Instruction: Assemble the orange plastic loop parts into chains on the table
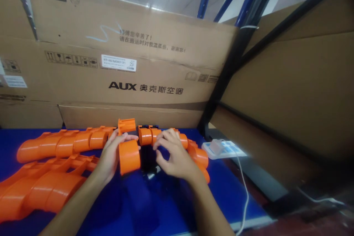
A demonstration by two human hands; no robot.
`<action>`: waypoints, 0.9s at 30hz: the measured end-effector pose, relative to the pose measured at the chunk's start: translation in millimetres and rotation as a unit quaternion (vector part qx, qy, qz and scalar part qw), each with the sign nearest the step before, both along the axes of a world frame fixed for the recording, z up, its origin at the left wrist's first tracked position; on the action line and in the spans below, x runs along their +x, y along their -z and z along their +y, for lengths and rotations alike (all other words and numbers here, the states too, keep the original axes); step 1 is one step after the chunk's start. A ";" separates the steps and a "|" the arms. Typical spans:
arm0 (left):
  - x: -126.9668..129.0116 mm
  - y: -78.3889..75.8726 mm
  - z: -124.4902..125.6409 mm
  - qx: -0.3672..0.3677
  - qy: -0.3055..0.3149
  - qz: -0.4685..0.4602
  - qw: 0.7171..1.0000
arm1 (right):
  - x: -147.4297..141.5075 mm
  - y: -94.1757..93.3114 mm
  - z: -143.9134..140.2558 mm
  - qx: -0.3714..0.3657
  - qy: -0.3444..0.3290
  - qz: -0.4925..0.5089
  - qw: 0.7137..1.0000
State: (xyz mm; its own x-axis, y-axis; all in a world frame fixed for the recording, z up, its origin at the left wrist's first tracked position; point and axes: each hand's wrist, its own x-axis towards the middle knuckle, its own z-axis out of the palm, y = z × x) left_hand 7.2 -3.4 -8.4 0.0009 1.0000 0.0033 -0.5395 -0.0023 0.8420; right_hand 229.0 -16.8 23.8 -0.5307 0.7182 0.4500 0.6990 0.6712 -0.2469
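My left hand is clamped on the orange cylinder piece, its axis upright; just right of it, my right hand rests curled on the orange segment chain.

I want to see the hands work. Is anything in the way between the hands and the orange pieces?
Nothing visible is. The left hand already grips an orange piece, and the right hand rests on the orange row behind it. A dark part sits between the two hands, blocking neither.
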 end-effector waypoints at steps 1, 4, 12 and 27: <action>-1.5 -0.3 -1.0 -0.013 0.023 0.006 1.000 | 5.2 1.9 3.3 -0.026 0.013 -0.037 0.999; -4.7 -0.8 -4.0 -0.033 0.090 0.025 0.995 | 13.0 13.6 10.6 -0.121 0.030 -0.137 0.983; -3.5 3.2 -0.7 -0.011 0.060 0.003 0.998 | 4.5 31.3 9.8 -0.178 0.063 -0.199 0.962; -2.6 1.6 -1.8 0.009 0.038 -0.013 0.999 | 7.2 30.9 13.8 -0.178 0.044 -0.179 0.966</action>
State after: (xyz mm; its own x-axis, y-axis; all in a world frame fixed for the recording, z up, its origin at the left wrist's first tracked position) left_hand 4.6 -5.2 -10.0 0.0762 0.9968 0.0230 -0.5599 0.0237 0.8283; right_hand 236.2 -3.0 -7.1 -0.5363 0.8432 -0.0362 0.8331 0.5221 -0.1826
